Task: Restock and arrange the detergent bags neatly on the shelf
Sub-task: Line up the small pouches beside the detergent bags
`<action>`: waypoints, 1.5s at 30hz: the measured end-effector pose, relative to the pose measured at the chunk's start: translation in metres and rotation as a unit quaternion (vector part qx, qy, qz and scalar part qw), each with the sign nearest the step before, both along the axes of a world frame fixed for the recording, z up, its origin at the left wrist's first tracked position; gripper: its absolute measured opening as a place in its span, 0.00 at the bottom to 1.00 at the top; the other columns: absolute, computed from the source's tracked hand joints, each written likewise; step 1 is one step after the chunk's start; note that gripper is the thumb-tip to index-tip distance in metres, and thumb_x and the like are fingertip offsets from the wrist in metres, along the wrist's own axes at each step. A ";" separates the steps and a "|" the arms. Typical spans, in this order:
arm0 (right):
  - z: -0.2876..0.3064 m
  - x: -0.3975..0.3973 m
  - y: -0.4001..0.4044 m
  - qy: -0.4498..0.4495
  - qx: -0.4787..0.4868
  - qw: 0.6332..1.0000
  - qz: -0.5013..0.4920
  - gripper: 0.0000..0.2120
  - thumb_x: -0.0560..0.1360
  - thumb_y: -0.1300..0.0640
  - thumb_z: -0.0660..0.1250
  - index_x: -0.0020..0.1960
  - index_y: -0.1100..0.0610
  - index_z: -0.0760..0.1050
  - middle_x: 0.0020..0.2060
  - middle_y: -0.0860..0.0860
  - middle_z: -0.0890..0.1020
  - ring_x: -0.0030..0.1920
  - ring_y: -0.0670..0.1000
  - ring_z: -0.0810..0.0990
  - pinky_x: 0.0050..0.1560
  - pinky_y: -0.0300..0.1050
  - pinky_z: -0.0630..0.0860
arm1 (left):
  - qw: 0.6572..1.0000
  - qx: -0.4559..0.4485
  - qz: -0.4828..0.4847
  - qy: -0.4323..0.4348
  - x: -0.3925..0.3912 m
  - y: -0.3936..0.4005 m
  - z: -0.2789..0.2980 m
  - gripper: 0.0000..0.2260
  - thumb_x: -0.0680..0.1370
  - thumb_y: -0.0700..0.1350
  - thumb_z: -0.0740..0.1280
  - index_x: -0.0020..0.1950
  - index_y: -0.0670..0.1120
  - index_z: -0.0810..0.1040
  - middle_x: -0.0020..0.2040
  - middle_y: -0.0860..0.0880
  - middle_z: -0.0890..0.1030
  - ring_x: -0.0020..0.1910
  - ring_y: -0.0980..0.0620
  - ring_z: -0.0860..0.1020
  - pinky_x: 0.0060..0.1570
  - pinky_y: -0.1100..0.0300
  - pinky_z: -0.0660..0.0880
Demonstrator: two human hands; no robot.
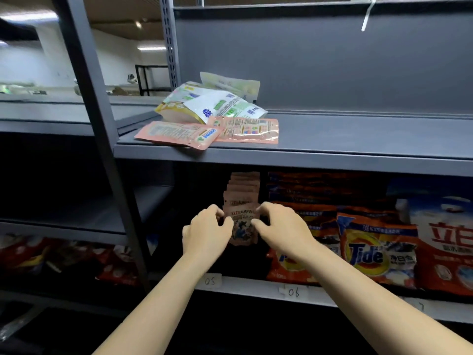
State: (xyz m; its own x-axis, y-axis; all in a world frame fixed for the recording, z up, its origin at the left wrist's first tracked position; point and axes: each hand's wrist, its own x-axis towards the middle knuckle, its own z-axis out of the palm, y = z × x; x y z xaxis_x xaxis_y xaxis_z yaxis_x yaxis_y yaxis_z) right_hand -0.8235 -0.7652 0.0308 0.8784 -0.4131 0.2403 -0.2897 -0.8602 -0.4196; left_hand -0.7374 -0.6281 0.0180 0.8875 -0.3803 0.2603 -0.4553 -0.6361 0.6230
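Fingers (219, 213) curled, seemingly gripping pink pouch (243, 226)

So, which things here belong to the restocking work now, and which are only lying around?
In the job:
- left hand and right hand, both gripping the front pink bag
- row of pink bags behind it

Lying about:
- loose pouches on the upper shelf
- Tide bags

Grey metal shelving (307, 160) stands above the hands; far to their upper left, white walls (115, 55) and ceiling lights (151, 48).
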 end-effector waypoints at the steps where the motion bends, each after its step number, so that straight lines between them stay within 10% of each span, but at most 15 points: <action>1: 0.011 -0.002 0.003 -0.025 0.005 1.000 0.004 0.15 0.78 0.45 0.61 0.61 0.49 0.74 0.57 0.47 0.80 0.57 0.50 0.77 0.53 0.49 0.77 | 0.999 -0.026 0.002 -0.025 -0.003 0.003 0.009 0.07 0.77 0.54 0.62 0.49 0.53 0.75 0.48 0.56 0.79 0.49 0.52 0.77 0.56 0.54 0.68; 10: 0.100 0.014 0.016 -0.237 -0.018 0.971 0.023 0.09 0.77 0.53 0.63 0.47 0.55 0.81 0.44 0.48 0.83 0.47 0.50 0.79 0.49 0.50 0.76 | 0.949 -0.114 0.047 -0.290 0.034 0.023 0.089 0.05 0.73 0.44 0.65 0.47 0.47 0.77 0.48 0.49 0.78 0.51 0.46 0.72 0.48 0.55 0.60; 20: 0.122 0.077 -0.011 -0.110 -0.089 0.990 -0.026 0.17 0.76 0.50 0.62 0.63 0.54 0.75 0.62 0.50 0.77 0.63 0.53 0.72 0.56 0.47 0.70 | 0.967 0.181 -0.078 -0.160 0.113 0.031 0.121 0.35 0.65 0.63 0.53 0.73 0.63 0.59 0.77 0.53 0.55 0.75 0.43 0.53 0.72 0.45 0.48; 32: 0.120 0.090 -0.006 0.004 -0.156 0.984 -0.089 0.27 0.76 0.35 0.51 0.73 0.42 0.62 0.73 0.47 0.65 0.74 0.55 0.60 0.72 0.66 0.44 | 0.966 0.137 -0.052 -0.214 0.130 0.031 0.120 0.21 0.80 0.55 0.54 0.73 0.61 0.61 0.73 0.51 0.67 0.68 0.39 0.64 0.69 0.48 0.56; 45: 0.115 0.044 0.004 -0.008 -0.339 0.926 -0.164 0.28 0.74 0.30 0.54 0.68 0.43 0.68 0.59 0.50 0.78 0.58 0.58 0.76 0.71 0.67 0.41 | 0.961 0.138 0.018 -0.239 0.122 0.023 0.118 0.18 0.80 0.56 0.55 0.70 0.58 0.68 0.67 0.47 0.72 0.64 0.40 0.66 0.63 0.48 0.61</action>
